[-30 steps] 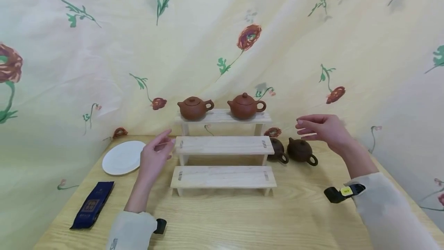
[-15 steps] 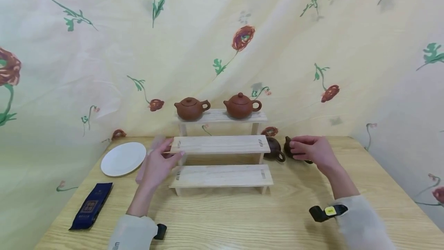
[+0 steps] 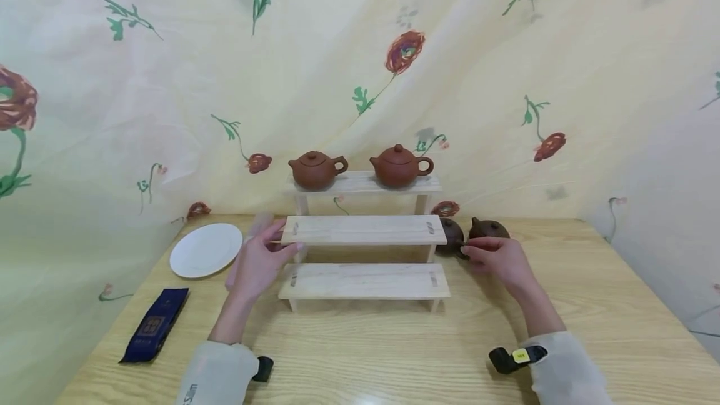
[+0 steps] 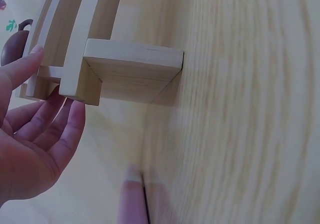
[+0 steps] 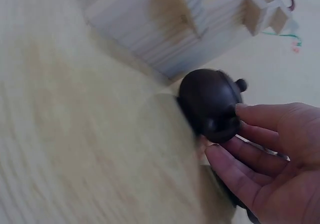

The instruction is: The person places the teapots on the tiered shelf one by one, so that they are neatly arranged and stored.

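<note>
A tiered wooden stand (image 3: 365, 230) stands on the table. My left hand (image 3: 259, 264) grips the left end of its middle shelf, thumb on one side and fingers curled on the other in the left wrist view. At the stand's right end is a dark brown teapot (image 5: 207, 99), partly hidden behind the shelf in the head view. My right hand (image 3: 500, 264) pinches its handle between thumb and fingers. Just behind that hand sits a second dark teapot (image 3: 489, 229), its lower part covered. Two reddish-brown teapots, one left (image 3: 314, 172) and one right (image 3: 395, 167), rest on the top shelf.
On the left lie a white plate (image 3: 206, 250) and a dark blue packet (image 3: 154, 325). A long pink object (image 3: 260, 224) shows behind my left hand. A flowered cloth (image 3: 337, 80) hangs behind the table (image 3: 360, 355).
My left hand has moved right and taken hold of the middle shelf's end. My right hand has come down and leftward, past the outer dark teapot to the inner one's handle.
</note>
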Demonstrator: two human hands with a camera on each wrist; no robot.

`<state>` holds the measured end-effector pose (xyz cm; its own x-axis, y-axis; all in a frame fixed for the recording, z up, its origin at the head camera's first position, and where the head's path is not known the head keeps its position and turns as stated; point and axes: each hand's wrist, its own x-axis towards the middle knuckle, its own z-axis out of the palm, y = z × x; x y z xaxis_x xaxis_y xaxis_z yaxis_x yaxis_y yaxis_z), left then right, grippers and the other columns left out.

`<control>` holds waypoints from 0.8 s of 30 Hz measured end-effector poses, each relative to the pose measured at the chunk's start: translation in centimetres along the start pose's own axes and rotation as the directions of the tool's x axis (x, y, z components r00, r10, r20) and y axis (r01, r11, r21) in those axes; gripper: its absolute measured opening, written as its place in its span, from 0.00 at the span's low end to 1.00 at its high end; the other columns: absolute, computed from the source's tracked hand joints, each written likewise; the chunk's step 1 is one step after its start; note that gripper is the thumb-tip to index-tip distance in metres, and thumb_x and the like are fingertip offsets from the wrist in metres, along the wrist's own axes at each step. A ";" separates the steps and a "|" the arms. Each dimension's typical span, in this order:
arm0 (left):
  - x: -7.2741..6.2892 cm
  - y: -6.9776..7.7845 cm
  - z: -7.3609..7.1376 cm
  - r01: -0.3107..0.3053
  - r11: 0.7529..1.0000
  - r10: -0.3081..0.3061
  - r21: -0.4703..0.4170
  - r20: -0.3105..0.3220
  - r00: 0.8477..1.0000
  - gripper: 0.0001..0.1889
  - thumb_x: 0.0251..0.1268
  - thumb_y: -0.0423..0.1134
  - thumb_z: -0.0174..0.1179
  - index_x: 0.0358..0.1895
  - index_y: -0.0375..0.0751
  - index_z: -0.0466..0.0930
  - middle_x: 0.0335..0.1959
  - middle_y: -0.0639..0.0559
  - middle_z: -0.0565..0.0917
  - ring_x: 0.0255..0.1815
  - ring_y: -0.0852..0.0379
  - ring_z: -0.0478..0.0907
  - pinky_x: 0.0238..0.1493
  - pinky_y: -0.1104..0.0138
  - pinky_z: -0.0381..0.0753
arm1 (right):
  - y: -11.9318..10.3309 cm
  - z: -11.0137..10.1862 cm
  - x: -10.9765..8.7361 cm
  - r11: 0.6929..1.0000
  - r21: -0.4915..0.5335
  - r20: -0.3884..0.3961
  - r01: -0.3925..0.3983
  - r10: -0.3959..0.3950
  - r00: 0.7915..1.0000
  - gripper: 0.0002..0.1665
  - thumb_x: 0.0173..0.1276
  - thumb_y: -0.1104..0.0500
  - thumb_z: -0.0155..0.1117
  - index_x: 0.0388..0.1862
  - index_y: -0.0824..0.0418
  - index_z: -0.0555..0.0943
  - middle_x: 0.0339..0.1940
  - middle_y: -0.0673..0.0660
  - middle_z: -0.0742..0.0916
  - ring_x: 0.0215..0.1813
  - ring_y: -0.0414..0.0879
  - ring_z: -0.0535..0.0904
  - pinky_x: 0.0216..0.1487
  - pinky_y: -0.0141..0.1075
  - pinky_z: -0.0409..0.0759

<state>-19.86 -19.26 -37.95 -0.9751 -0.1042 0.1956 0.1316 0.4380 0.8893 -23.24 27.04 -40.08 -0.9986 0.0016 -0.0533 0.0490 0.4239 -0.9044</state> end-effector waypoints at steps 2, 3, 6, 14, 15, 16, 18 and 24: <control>0.0 0.0 0.1 0.006 1.000 -0.006 -0.004 0.001 1.000 0.35 0.67 0.43 0.75 0.75 0.39 0.75 0.56 0.38 0.87 0.49 0.49 0.87 0.37 0.75 0.80 | 0.2 0.2 0.0 1.000 -0.003 -0.001 0.001 -0.001 1.000 0.25 0.77 0.60 0.68 0.64 0.76 0.81 0.58 0.69 0.88 0.39 0.40 0.91 0.44 0.35 0.89; 0.0 0.0 0.1 0.009 1.000 -0.009 -0.006 0.003 1.000 0.35 0.67 0.43 0.75 0.75 0.39 0.75 0.56 0.38 0.87 0.50 0.49 0.87 0.37 0.75 0.80 | 0.3 0.3 0.0 1.000 0.002 -0.002 0.004 -0.004 1.000 0.25 0.77 0.61 0.68 0.64 0.77 0.81 0.58 0.70 0.88 0.38 0.41 0.91 0.43 0.35 0.90; 0.1 0.0 0.1 0.009 1.000 -0.009 -0.003 0.005 1.000 0.34 0.68 0.43 0.74 0.75 0.39 0.75 0.56 0.38 0.87 0.50 0.48 0.86 0.38 0.75 0.80 | 0.6 0.6 0.1 1.000 0.025 -0.004 0.014 -0.014 1.000 0.24 0.77 0.62 0.67 0.63 0.79 0.80 0.55 0.72 0.89 0.37 0.42 0.91 0.42 0.36 0.90; 0.0 0.0 0.0 0.011 1.000 -0.011 -0.008 0.018 1.000 0.33 0.68 0.41 0.74 0.75 0.40 0.76 0.56 0.37 0.87 0.51 0.46 0.87 0.38 0.75 0.80 | 0.7 1.0 0.1 0.999 0.047 -0.014 0.016 -0.015 1.000 0.24 0.79 0.61 0.65 0.62 0.81 0.80 0.50 0.72 0.90 0.37 0.42 0.91 0.42 0.36 0.90; 0.0 0.0 0.0 0.014 1.000 -0.014 -0.008 0.020 1.000 0.33 0.68 0.42 0.74 0.75 0.40 0.75 0.56 0.37 0.87 0.51 0.46 0.87 0.38 0.75 0.81 | 0.7 1.0 0.1 0.999 0.046 -0.017 0.015 -0.014 1.000 0.24 0.79 0.61 0.65 0.62 0.81 0.80 0.51 0.72 0.90 0.37 0.41 0.91 0.42 0.36 0.90; 0.0 0.0 -0.1 0.018 1.000 -0.017 -0.007 0.023 1.000 0.34 0.68 0.42 0.74 0.75 0.40 0.75 0.57 0.37 0.87 0.52 0.47 0.87 0.38 0.75 0.81 | 0.7 1.1 0.0 0.999 0.043 -0.020 0.014 -0.014 1.000 0.24 0.79 0.61 0.64 0.62 0.80 0.80 0.52 0.73 0.89 0.37 0.41 0.91 0.42 0.36 0.90; 0.0 0.1 -0.1 0.023 1.000 -0.023 -0.005 0.028 0.999 0.34 0.69 0.42 0.73 0.76 0.40 0.74 0.57 0.36 0.86 0.52 0.46 0.86 0.38 0.75 0.81 | 0.7 1.1 0.0 0.999 0.041 -0.026 0.013 -0.012 1.000 0.23 0.79 0.61 0.64 0.62 0.81 0.80 0.53 0.74 0.88 0.37 0.41 0.91 0.42 0.36 0.90; 0.1 0.0 -0.2 0.024 1.000 -0.024 0.010 0.028 0.999 0.35 0.69 0.43 0.73 0.77 0.41 0.73 0.58 0.36 0.86 0.53 0.45 0.86 0.39 0.76 0.81 | 0.6 1.4 0.0 0.999 0.036 -0.042 0.008 -0.006 0.999 0.23 0.79 0.60 0.65 0.60 0.81 0.81 0.50 0.74 0.89 0.36 0.39 0.90 0.41 0.34 0.90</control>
<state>-19.94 -19.39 -37.84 -0.9827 -0.0893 0.1622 0.1065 0.4441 0.8896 -23.18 25.98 -41.24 -0.9989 0.0367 -0.0302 0.0422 0.3914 -0.9193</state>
